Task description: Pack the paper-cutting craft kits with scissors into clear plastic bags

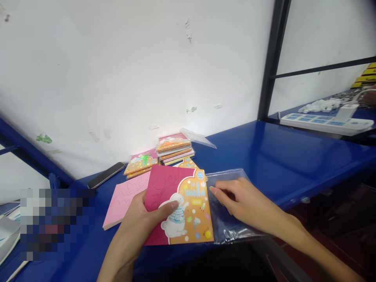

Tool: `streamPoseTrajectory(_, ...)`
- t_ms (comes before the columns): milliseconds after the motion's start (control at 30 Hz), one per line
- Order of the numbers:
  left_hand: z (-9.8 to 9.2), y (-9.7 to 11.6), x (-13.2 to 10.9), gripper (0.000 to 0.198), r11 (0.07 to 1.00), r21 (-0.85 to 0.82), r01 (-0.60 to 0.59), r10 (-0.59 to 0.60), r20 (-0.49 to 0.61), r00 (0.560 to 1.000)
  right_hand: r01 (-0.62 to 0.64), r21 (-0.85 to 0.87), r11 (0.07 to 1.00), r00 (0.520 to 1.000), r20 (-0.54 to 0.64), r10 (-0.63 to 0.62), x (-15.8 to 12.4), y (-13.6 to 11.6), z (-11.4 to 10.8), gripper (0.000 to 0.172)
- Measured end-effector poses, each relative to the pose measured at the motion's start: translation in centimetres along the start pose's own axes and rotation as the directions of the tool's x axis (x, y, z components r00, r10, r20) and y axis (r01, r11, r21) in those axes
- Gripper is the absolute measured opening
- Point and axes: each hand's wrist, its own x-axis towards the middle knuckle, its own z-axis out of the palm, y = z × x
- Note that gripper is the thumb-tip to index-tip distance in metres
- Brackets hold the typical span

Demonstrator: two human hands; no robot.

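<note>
left hand (132,223) grasping a pink-and-orange craft booklet (183,207) between thumb and fingers, the booklet's long axis pointing away from the wearer. right hand (243,201), fingers extended and unclenched, resting on a clear plastic bag (225,221) just right of the booklet, fingertips near its edge.

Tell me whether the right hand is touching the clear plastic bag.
Touching. The head view shows the right hand lying on the clear plastic bag, with its fingers pressed against the bag's surface and no gap visible.
</note>
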Motion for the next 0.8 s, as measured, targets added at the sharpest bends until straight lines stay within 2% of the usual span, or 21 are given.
streamPoseTrajectory(133,-0.2,-0.1,0.0,0.053,1.0,0.011,0.02,-0.02,0.003,1.0,-0.004,-0.068,0.998,1.0,0.02,0.006,0.0,0.4,0.4,0.047)
streamPoseTrajectory(300,-0.6,-0.2,0.1,0.049,0.999,0.015,0.03,-0.03,-0.002,1.0,0.011,-0.137,0.991,0.996,0.085,0.0,0.0,0.4,0.2,0.039)
streamPoseTrajectory(400,-0.8,-0.4,0.1,0.049,0.999,0.03,0.039,-0.037,-0.056,0.998,0.043,-0.184,0.982,0.994,0.107,-0.024,0.5,0.4,0.2,0.035)
streamPoseTrajectory(567,-1.1,-0.9,0.1,0.054,0.997,0.042,0.069,-0.062,-0.145,0.988,0.137,-0.313,0.94,0.986,0.138,-0.098,1.5,0.7,0.8,0.038)
streamPoseTrajectory(700,-1.3,-0.9,0.3,0.061,0.991,0.084,0.1,-0.09,-0.116,0.989,0.227,-0.414,0.882,0.969,0.188,-0.161,1.7,0.9,0.8,0.033)
streamPoseTrajectory(800,-1.3,-1.0,0.6,0.066,0.99,0.091,0.111,-0.105,-0.072,0.992,0.244,-0.426,0.871,0.965,0.195,-0.175,1.7,1.0,0.8,0.031)
